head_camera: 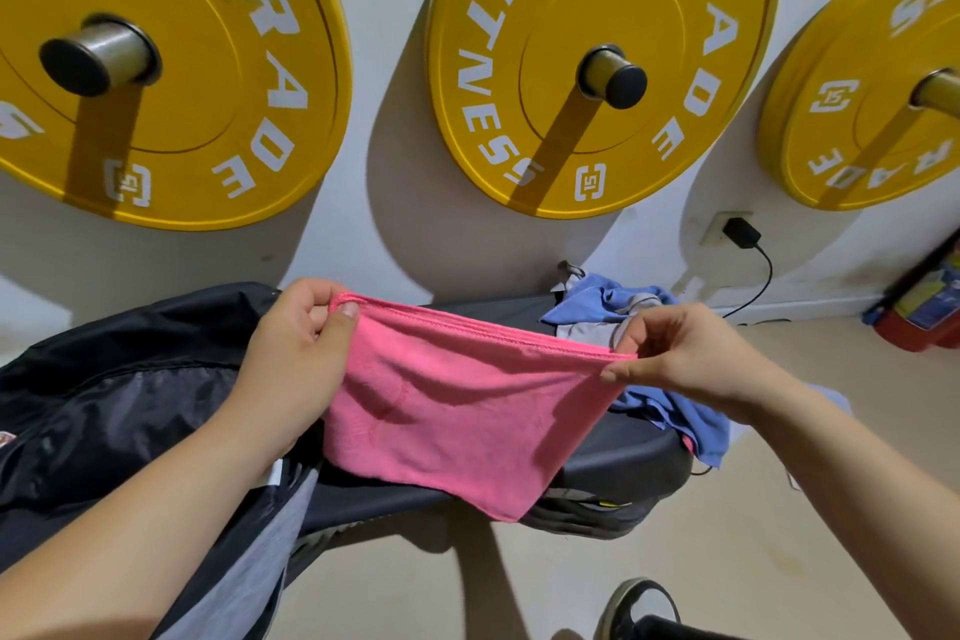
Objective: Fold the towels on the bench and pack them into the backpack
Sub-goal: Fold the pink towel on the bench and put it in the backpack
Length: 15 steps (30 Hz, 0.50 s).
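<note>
Two bare hands hold one pink towel (452, 416) stretched between them in the middle of the frame. The left hand (296, 343) pinches the upper left corner between thumb and curled fingers, and the right hand (680, 359) pinches the upper right corner between thumb and forefinger, its other fingers loosely bent. The towel's top hem runs taut from one grip to the other, sloping down toward the right, and the rest hangs free in front of the bench (623, 463), its lowest corner dropping below the bench's near edge. One black backpack (114, 379) lies on the left part of the bench, filling the left of the frame behind the left forearm, with a grey panel showing at its lower edge; whether its mouth is open I cannot tell. One loose heap sits on the bench at centre right, behind the right hand: blue cloth (602, 299) and grey cloth (582, 333) tangled together, so the number of pieces cannot be counted. Three yellow weight plates hang on the white wall across the top: the left plate (208, 68), the middle plate (665, 161) and the right plate (857, 146), each on one metal peg. One black charger (740, 233) is plugged into a socket at the right, its cable trailing down. One red object (919, 322) stands at the right edge, and one dark shoe (641, 608) shows at the bottom.
</note>
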Available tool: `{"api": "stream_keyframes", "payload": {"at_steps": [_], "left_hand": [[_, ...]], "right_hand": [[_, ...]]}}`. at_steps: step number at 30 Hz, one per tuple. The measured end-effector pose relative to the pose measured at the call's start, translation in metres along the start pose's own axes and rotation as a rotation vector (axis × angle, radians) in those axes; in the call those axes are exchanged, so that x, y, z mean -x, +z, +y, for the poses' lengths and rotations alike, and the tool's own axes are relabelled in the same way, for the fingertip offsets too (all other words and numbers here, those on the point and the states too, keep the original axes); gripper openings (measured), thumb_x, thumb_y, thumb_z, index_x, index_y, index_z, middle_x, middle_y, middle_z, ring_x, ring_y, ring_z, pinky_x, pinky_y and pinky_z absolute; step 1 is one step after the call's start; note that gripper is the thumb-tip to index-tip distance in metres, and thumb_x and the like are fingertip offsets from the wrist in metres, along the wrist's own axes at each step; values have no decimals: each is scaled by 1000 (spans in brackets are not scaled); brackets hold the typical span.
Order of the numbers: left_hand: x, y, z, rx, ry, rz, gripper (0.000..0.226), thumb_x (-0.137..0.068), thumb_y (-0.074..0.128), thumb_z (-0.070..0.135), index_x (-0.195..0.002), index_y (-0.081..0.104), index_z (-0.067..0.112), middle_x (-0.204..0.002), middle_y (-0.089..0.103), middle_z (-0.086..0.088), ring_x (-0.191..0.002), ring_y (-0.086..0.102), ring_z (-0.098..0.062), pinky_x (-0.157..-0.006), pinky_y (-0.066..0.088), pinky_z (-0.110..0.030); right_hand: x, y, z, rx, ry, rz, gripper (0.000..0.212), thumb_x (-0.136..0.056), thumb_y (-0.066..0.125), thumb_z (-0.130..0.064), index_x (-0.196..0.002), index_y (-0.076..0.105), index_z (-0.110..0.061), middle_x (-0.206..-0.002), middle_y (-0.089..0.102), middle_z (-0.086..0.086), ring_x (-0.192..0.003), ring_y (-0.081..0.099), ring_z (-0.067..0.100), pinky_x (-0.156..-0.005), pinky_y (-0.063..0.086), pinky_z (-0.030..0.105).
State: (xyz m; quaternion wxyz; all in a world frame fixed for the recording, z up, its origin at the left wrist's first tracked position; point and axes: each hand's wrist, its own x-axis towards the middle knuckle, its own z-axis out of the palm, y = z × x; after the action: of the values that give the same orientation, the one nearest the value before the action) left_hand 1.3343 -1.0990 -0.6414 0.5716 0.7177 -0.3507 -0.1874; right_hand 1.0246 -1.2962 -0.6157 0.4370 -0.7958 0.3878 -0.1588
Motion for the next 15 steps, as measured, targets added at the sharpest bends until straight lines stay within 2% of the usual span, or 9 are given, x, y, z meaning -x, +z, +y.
{"api": "stream_keyframes", "payload": {"at_steps": [2, 4, 5, 7, 9, 12, 15], "left_hand": [[2, -3, 4, 8, 0, -7, 7, -100, 58, 30, -96, 63, 33, -85, 74, -6, -81, 66, -43, -80, 55, -58], [5, -6, 9, 29, 0, -17, 8, -101, 59, 27, -96, 64, 33, -87, 76, -7, -78, 65, -37, -81, 54, -58], [7, -7, 12, 40, 0, -23, 9, -101, 60, 26, -96, 65, 32, -89, 76, -7, -79, 66, -31, -81, 54, -55], [12, -9, 18, 60, -6, -46, 9, -101, 60, 22, -97, 65, 28, -90, 77, -7, -82, 66, -25, -80, 51, -46], [16, -11, 24, 71, -28, -79, 6, -101, 60, 20, -98, 65, 21, -90, 76, -13, -82, 65, -24, -78, 48, -39], [23, -15, 33, 119, -86, -155, 7, -101, 61, 21, -99, 67, 17, -88, 77, -16, -75, 67, -19, -75, 48, -37], [24, -19, 40, 247, -193, -210, 13, -100, 61, 17, -105, 67, 7, -89, 77, -18, -71, 70, -18, -73, 53, -36]], "right_hand": [[0, -2, 0, -61, -17, 38, 19, -76, 86, -3, -79, 70, -12, -79, 73, 19, -75, 69, 37, -85, 56, 63], [2, -6, -2, -143, -17, 50, 24, -80, 80, 4, -95, 70, -11, -86, 72, 20, -79, 67, 26, -88, 55, 58], [3, -8, -2, -162, -7, 31, 23, -82, 79, 3, -98, 71, -11, -89, 72, 19, -81, 67, 25, -87, 55, 54], [8, -11, -3, -178, 9, -39, 8, -85, 77, -2, -88, 72, -7, -83, 71, 13, -81, 65, 24, -83, 52, 45], [12, -12, -2, -289, 34, -92, 10, -84, 73, -7, -83, 65, -1, -80, 63, 12, -81, 59, 24, -83, 49, 39], [21, -12, -3, -598, 91, -171, 20, -83, 67, -10, -95, 57, 3, -92, 59, 16, -86, 61, 29, -91, 56, 47], [22, -5, -1, -644, 96, -154, 32, -85, 72, -23, -103, 61, 1, -95, 61, 19, -86, 60, 31, -81, 51, 47]]}}
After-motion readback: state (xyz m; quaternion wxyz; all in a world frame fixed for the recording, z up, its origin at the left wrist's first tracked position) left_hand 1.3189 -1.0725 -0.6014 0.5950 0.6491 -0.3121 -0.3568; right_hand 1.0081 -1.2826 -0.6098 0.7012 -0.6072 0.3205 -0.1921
